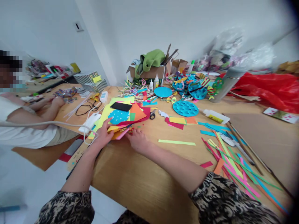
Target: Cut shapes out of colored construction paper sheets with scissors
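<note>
My left hand grips the left edge of a loose stack of coloured paper, with the near sheets raised. My right hand lies low on the table at the stack's near right edge, fingers stretched towards small paper scraps; its fingertips are partly hidden. On top of the stack are a black phone and a blue disc with pale pieces. Black-handled scissors lie just right of the paper.
Several paper strips spread at the right beside a glue bottle and a grey flask. Blue round trays and a box with green cloth stand behind. A white cable crosses left, where another person sits.
</note>
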The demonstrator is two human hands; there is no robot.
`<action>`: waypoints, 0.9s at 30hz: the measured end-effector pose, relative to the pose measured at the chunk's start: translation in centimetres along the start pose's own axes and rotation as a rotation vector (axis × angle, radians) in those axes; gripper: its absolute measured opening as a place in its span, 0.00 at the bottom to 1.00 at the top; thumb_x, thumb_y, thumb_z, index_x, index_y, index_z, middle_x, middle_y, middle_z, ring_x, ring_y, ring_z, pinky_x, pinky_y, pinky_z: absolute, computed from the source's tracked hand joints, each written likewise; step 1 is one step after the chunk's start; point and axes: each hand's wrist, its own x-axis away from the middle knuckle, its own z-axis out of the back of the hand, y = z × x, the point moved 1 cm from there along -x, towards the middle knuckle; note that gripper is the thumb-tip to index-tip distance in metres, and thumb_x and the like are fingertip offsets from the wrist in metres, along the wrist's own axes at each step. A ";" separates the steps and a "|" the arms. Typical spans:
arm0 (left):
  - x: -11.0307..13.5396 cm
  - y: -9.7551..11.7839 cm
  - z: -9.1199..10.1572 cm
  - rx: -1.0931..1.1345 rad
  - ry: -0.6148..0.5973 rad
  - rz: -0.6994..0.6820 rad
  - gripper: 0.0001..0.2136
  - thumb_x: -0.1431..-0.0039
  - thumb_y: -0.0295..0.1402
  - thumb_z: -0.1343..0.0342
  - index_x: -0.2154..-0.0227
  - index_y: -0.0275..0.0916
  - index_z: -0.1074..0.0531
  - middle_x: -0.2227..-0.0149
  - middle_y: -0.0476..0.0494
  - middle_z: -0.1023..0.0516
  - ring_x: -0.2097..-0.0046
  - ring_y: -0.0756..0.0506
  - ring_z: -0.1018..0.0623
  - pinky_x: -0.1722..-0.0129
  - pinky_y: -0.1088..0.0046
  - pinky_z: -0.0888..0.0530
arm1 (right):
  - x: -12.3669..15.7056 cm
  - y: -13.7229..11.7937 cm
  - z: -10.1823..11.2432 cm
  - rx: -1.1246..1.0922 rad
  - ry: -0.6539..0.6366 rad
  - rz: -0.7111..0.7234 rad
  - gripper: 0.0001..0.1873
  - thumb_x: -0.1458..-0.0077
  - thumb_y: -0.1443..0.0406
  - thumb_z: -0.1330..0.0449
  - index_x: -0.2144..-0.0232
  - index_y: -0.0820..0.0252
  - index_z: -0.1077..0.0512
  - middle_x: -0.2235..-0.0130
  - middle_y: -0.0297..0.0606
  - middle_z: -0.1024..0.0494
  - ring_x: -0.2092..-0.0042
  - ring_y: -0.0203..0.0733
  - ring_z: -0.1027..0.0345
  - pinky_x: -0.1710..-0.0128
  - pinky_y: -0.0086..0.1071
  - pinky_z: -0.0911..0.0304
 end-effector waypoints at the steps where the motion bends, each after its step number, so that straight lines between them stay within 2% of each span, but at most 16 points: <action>1: 0.1 0.1 -0.1 0.021 -0.032 0.000 0.32 0.48 0.32 0.49 0.39 0.39 0.47 0.55 0.42 0.22 0.60 0.43 0.22 0.61 0.67 0.27 | -0.4 -0.2 0.2 -0.004 0.005 -0.004 0.25 0.41 0.70 0.54 0.42 0.55 0.37 0.48 0.52 0.32 0.48 0.53 0.38 0.53 0.42 0.41; 4: 0.5 0.3 0.0 0.051 -0.101 -0.029 0.33 0.48 0.36 0.47 0.39 0.39 0.47 0.53 0.40 0.23 0.54 0.42 0.23 0.58 0.66 0.28 | -1.5 -0.7 0.6 -0.022 0.025 0.001 0.24 0.41 0.69 0.54 0.43 0.57 0.38 0.48 0.53 0.32 0.46 0.53 0.40 0.52 0.42 0.42; 6: 0.8 0.4 0.2 -0.002 -0.116 -0.073 0.36 0.50 0.40 0.43 0.38 0.40 0.47 0.50 0.40 0.25 0.50 0.41 0.25 0.55 0.65 0.29 | -2.0 -1.0 0.8 -0.037 0.045 0.010 0.24 0.41 0.69 0.54 0.42 0.56 0.39 0.47 0.52 0.33 0.46 0.53 0.39 0.52 0.42 0.42; 8: 0.7 0.2 0.4 -0.105 -0.118 -0.097 0.35 0.49 0.39 0.44 0.38 0.41 0.46 0.49 0.39 0.26 0.50 0.39 0.26 0.54 0.64 0.30 | -2.2 -1.1 0.7 -0.049 0.072 0.022 0.25 0.41 0.68 0.54 0.41 0.56 0.40 0.47 0.52 0.33 0.47 0.52 0.39 0.52 0.42 0.42; 11: 0.1 -0.8 0.5 -0.233 -0.063 -0.004 0.27 0.43 0.35 0.52 0.39 0.39 0.43 0.58 0.40 0.22 0.59 0.39 0.22 0.61 0.65 0.29 | -2.1 -0.8 0.4 -0.059 0.115 0.045 0.25 0.42 0.70 0.53 0.42 0.56 0.39 0.48 0.51 0.32 0.48 0.51 0.38 0.52 0.41 0.42; 13: -0.5 -1.5 0.6 -0.273 -0.009 0.085 0.26 0.43 0.35 0.53 0.41 0.38 0.40 0.63 0.41 0.21 0.64 0.40 0.22 0.64 0.66 0.29 | -2.0 0.0 0.1 -0.059 0.139 0.039 0.22 0.43 0.70 0.52 0.47 0.58 0.33 0.51 0.50 0.30 0.50 0.50 0.38 0.53 0.40 0.41; 16: -1.2 -1.9 0.6 -0.309 0.040 0.170 0.24 0.45 0.36 0.51 0.44 0.37 0.36 0.64 0.40 0.21 0.61 0.38 0.22 0.63 0.67 0.30 | -2.2 2.0 0.0 -0.046 0.196 -0.037 0.16 0.44 0.70 0.51 0.57 0.64 0.27 0.51 0.53 0.32 0.50 0.53 0.40 0.54 0.42 0.42; 18: -1.5 -1.9 0.6 -0.329 0.050 0.223 0.22 0.45 0.37 0.50 0.48 0.36 0.33 0.66 0.40 0.22 0.60 0.38 0.23 0.63 0.67 0.30 | -2.7 3.4 -0.1 -0.033 0.242 -0.084 0.16 0.43 0.68 0.51 0.57 0.66 0.27 0.45 0.55 0.37 0.46 0.56 0.44 0.52 0.44 0.44; 20: -1.6 -1.6 0.7 -0.338 0.048 0.262 0.20 0.45 0.38 0.50 0.51 0.35 0.31 0.67 0.40 0.22 0.60 0.37 0.23 0.64 0.67 0.29 | -3.5 4.4 -0.2 -0.023 0.259 -0.081 0.16 0.44 0.67 0.49 0.55 0.64 0.28 0.42 0.52 0.40 0.44 0.56 0.48 0.50 0.44 0.45; 24: -1.7 -0.9 1.2 -0.350 0.079 0.318 0.19 0.45 0.38 0.51 0.52 0.37 0.30 0.66 0.39 0.22 0.60 0.37 0.23 0.63 0.66 0.29 | -4.2 5.2 -0.8 -0.002 0.231 0.005 0.16 0.44 0.70 0.50 0.56 0.62 0.27 0.49 0.47 0.30 0.48 0.49 0.42 0.49 0.40 0.47; 27: -2.0 -0.6 1.5 -0.351 0.133 0.335 0.20 0.45 0.37 0.51 0.49 0.38 0.32 0.64 0.38 0.22 0.58 0.37 0.24 0.62 0.66 0.30 | -3.0 5.7 -1.0 0.032 0.228 0.054 0.16 0.45 0.71 0.50 0.58 0.63 0.26 0.52 0.49 0.28 0.49 0.50 0.41 0.46 0.44 0.51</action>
